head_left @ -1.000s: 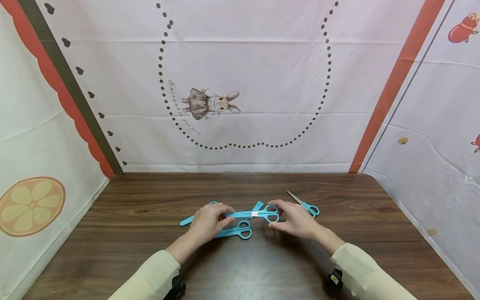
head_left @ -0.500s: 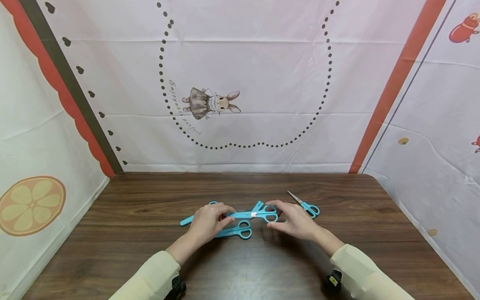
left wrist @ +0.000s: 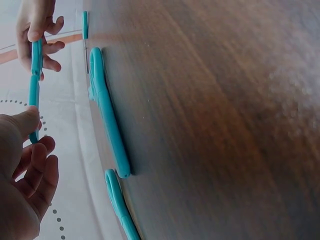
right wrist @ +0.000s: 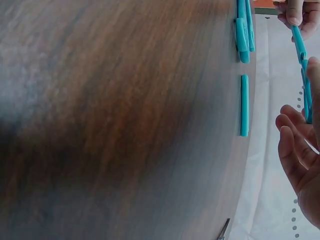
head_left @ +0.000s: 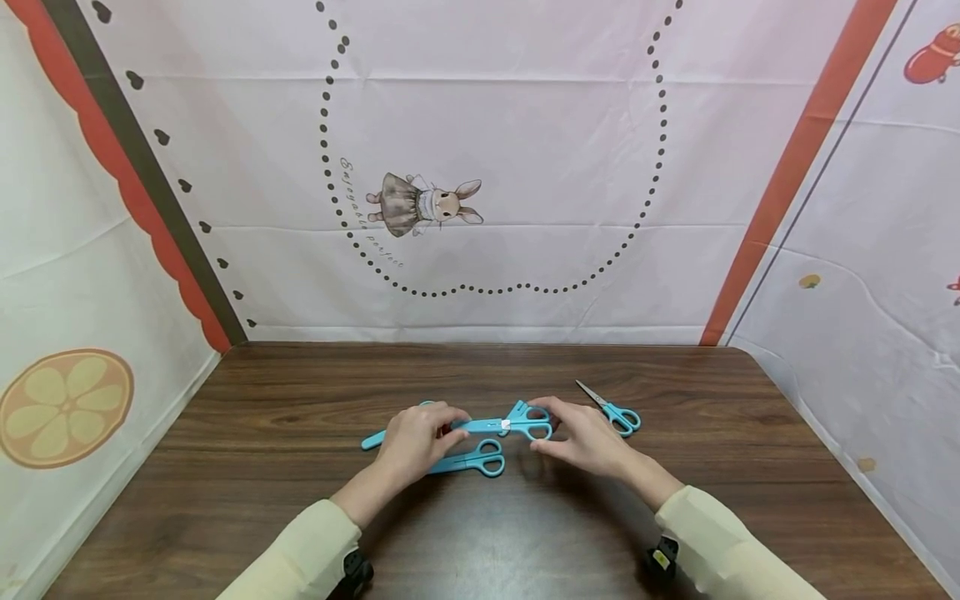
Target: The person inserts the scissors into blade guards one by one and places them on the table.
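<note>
A pair of light-blue-handled scissors [head_left: 538, 428] is held up level above the table between both hands, its blades inside a light-blue blade cover [head_left: 480, 426]. My left hand [head_left: 417, 439] pinches the far end of the cover between thumb and fingers. At the handle loops, my right hand [head_left: 589, 437] holds the scissors with thumb and index finger, the other fingers spread loosely. A short bright stretch of metal shows between cover and handles. Below the left hand lies a second covered pair of scissors [left wrist: 109, 120], its cover end hidden by that hand in the head view.
Behind the left hand lies another covered pair of scissors [head_left: 372, 440], partly hidden. A loose blade cover [right wrist: 244, 105] rests on the brown wooden table [head_left: 300, 517] behind the held pair. Uncovered scissors [head_left: 618, 418] lie right of it. Printed cloth walls [head_left: 555, 167] enclose the table.
My right hand has shifted slightly left with the handles, toward my left hand. The left hand has stayed nearly in place, and the view has tilted a little.
</note>
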Motion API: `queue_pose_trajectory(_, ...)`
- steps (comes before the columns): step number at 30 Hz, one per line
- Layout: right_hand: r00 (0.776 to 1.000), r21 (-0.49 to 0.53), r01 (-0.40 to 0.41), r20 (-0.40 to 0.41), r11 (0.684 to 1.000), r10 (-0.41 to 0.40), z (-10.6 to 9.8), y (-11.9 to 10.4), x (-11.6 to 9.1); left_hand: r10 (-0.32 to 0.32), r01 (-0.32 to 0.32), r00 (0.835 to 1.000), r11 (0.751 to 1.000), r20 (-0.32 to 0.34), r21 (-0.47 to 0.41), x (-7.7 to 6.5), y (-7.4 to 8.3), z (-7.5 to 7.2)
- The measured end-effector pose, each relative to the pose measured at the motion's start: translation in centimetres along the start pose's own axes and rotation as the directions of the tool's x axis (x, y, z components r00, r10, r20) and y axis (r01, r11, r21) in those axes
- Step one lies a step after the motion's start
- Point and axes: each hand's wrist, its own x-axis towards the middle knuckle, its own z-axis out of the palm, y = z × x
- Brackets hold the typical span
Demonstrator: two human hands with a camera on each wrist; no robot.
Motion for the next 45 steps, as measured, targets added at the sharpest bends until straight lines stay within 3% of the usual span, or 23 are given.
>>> queue_pose_trajectory(15, 1.0, 0.006, -0.012, 0.003, 1.0, 0.012, 0.29, -0.19, 0.44, -0.005, 0.005, 1.0, 1.0, -0.025, 0.008, 0.35, 0.15, -0.32)
queue_pose_trajectory(32, 1.0, -0.039, 0.0, -0.006, 0.999, 0.0, 0.64, -0.58, 0.67, 0.002, -0.002, 1.0, 1.0, 0.001, 0.03, 0.51, 0.49, -0.15)
queue_pose_trajectory(45, 0.996, -0.081, -0.045, 0.067, 0.996, 0.05, 0.62, -0.39, -0.13, 0.029, -0.033, 0.997, 0.997, 0.065, 0.068, 0.26, 0.72, -0.06)
